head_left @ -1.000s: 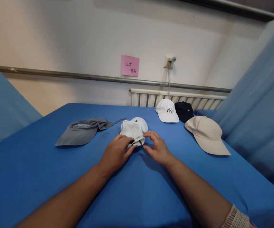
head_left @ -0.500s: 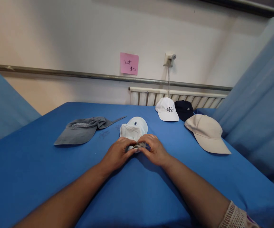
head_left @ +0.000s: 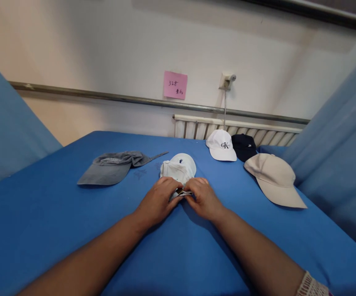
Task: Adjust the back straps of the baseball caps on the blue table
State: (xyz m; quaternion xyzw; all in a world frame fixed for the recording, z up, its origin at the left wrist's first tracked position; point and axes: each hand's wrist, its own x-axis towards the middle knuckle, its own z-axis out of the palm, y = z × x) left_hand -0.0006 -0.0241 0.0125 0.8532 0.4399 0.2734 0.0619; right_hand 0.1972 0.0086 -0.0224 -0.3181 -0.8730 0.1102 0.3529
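A pale cap (head_left: 178, 169) with a small dark emblem on its brim lies in front of me, brim pointing away. My left hand (head_left: 159, 198) pinches the left side of its near edge, where the back strap is. Opposite it, my right hand (head_left: 203, 198) grips the strap from the right, thumb and fingers closed. Between the fingertips shows a small dark and gold-coloured piece, likely the strap's buckle (head_left: 179, 191). My fingers hide much of the strap.
A grey cap (head_left: 108, 167) with its strap stretched out lies to the left. At the back right are a white cap (head_left: 221, 144), a navy cap (head_left: 243, 146) and a beige cap (head_left: 275, 179). Blue curtains (head_left: 341, 123) hang on both sides; a radiator (head_left: 190, 126) stands behind the blue-covered table (head_left: 57, 230).
The view has shifted slightly left, so everything sits a little further right. Both hands stay on the strap; the dark and gold-coloured piece now shows more clearly between the fingers.
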